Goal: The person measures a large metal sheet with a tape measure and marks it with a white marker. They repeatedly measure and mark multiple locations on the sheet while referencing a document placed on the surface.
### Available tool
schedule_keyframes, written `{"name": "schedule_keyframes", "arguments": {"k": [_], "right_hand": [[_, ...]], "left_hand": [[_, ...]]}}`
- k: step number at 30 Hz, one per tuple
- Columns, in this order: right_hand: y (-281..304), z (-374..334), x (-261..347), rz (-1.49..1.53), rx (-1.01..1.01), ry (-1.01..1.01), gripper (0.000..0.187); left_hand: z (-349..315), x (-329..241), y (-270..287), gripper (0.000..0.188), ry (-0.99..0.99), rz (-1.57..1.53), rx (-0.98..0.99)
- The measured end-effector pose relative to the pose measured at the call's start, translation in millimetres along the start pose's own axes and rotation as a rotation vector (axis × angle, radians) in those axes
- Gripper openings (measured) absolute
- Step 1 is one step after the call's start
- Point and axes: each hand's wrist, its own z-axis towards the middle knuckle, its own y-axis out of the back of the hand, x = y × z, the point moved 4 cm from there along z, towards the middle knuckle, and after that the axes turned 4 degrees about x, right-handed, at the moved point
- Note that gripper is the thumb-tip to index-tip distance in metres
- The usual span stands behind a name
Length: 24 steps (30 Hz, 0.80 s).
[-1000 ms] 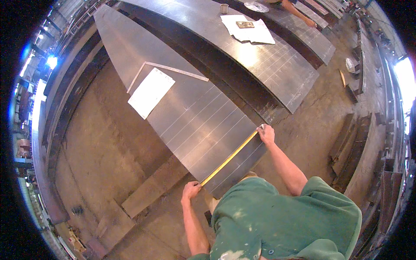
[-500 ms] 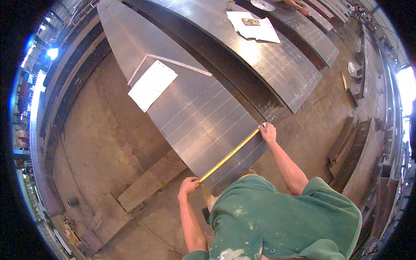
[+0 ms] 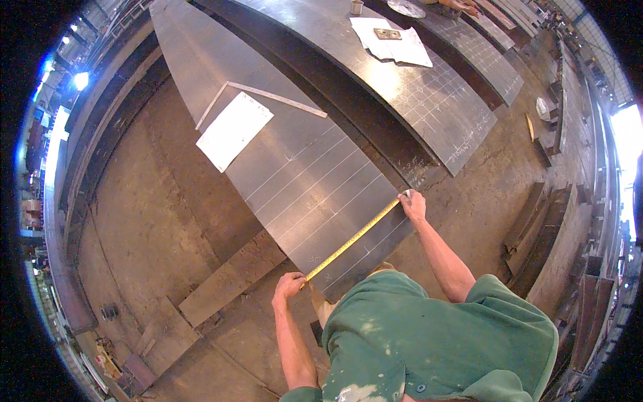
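A yellow tape measure [image 3: 353,239] is stretched straight across the near part of a long dark steel plate [image 3: 335,181]. Its left end is pinched in my left hand [image 3: 289,285] at the plate's left edge. At the right edge my right hand [image 3: 413,204] grips the other end, where a small whitish bit shows by the fingers. Several thin white lines run across the plate, parallel to the tape. Farther up lie a white sheet of paper [image 3: 235,131] and a folding rule [image 3: 278,100] bent into an angle.
To the right stands another steel plate [image 3: 442,100] with a chalked grid, bearing papers [image 3: 408,50], a small metal block [image 3: 387,34] and a cup [image 3: 356,7]. Flat steel strips [image 3: 231,278] lie on the floor at left. Steel beams [image 3: 536,228] lie at right.
The view has shifted very slightly. Both hands keep hold of the tape measure, which stays across the plate in nearly the same place.
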Motion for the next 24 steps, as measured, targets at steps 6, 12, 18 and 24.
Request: {"name": "schedule_keyframes", "arguments": {"k": [6,12,18,24], "right_hand": [[11.4,2.7,3.0,0.050,-0.294,0.075,0.037],[10.0,-14.7,65.2,0.350,-0.054,0.104,0.046],[-23.3,-31.0,88.2,0.417,0.481,-0.010,0.054],[-46.6,-45.5,112.9,0.262,0.731,0.367,0.035]], "left_hand": [[6.8,-2.6,-1.6,0.038,-0.044,0.031,0.010],[1.7,2.7,-0.8,0.036,-0.010,-0.002,0.016],[3.5,-1.0,0.4,0.035,-0.027,0.003,0.026],[0.9,-0.6,-2.3,0.034,-0.033,-0.015,0.013]]}}
